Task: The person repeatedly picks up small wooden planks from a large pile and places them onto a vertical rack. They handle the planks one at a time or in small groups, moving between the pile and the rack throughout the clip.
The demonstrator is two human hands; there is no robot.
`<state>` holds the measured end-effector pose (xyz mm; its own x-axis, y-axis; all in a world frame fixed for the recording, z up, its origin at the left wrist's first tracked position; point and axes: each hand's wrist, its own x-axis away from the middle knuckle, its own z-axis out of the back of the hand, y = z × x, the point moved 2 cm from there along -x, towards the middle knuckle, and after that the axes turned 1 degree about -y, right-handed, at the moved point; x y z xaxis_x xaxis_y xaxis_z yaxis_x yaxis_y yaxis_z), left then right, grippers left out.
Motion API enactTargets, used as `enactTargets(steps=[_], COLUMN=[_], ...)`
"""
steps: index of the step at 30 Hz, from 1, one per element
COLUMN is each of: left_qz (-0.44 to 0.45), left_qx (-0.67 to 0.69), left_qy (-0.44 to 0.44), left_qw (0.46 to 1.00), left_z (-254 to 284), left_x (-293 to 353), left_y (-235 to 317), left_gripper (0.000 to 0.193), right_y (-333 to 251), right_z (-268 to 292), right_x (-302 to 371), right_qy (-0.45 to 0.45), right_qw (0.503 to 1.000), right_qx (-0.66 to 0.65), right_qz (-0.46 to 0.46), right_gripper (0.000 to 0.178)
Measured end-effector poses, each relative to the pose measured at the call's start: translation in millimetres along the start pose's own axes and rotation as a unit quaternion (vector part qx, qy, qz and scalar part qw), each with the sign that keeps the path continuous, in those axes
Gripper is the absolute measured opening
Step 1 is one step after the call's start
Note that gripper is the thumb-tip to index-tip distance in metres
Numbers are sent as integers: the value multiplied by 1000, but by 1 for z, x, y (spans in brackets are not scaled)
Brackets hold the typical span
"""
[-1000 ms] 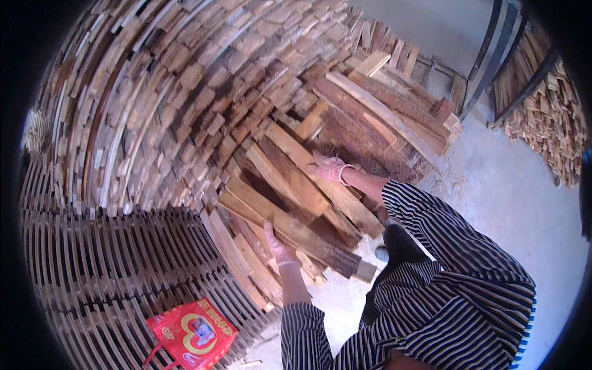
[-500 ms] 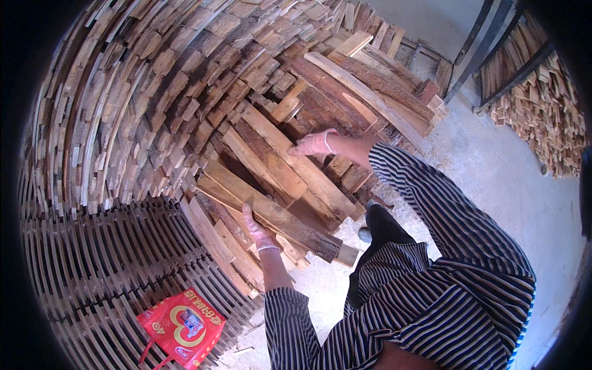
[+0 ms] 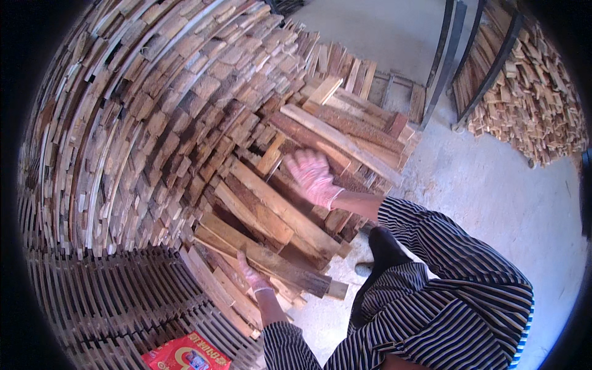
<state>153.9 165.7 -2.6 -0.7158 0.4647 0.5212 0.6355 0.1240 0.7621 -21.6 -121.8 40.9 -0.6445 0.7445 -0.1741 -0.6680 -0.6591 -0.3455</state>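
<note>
My right hand point(image 3: 313, 179), in a pink-and-white glove, lies with its fingers spread over dark boards in the loose wood heap. It grips nothing that I can see. Beside it runs a long pale board point(image 3: 280, 206). Nearer to me, my left hand point(image 3: 254, 275), gloved alike, is at the near edge of a long wooden board point(image 3: 271, 256). Its thumb shows against that edge, while the other fingers are mostly hidden beneath the wood. Shorter boards point(image 3: 231, 277) lie under and beside this hand.
A tall stack of cut boards point(image 3: 148, 117) rises on the left, above rows of thin slats point(image 3: 105, 296). A red printed bag point(image 3: 188, 354) sits at the lower left. My shoe point(image 3: 387, 246) stands beside the heap. Metal posts point(image 3: 444, 68) and another woodpile point(image 3: 524, 92) are farther right.
My right hand has left the edge of the long pale board and spread over the darker wood beyond it. My left hand stays at its board. The view has shifted.
</note>
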Motion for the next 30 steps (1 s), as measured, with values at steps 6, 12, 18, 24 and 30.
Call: enactTargets(steps=[6, 12, 18, 24, 30], left_qz=[-39, -49, -68, -105, -80], left_qx=[10, 36, 43, 64, 70], left_qy=[-11, -14, -12, 47, 51], left_qw=[999, 998, 997, 991, 993], left_z=[-3, 3, 0, -7, -12], left_x=[-4, -13, -11, -6, -6], left_y=[-4, -6, -8, -7, -4], left_gripper=[67, 66, 66, 55, 55], right_y=[64, 85, 124, 143, 138], right_z=[24, 84, 115, 57, 57], right_x=[-25, -56, -73, -55, -67], right_qy=[-63, -194, -89, -144, -179], right_qw=[991, 934, 976, 977, 961], right_qx=[37, -236, -157, -85, -139], right_qz=[-109, -185, -119, -128, -161], right_gripper=[92, 71, 73, 85, 89])
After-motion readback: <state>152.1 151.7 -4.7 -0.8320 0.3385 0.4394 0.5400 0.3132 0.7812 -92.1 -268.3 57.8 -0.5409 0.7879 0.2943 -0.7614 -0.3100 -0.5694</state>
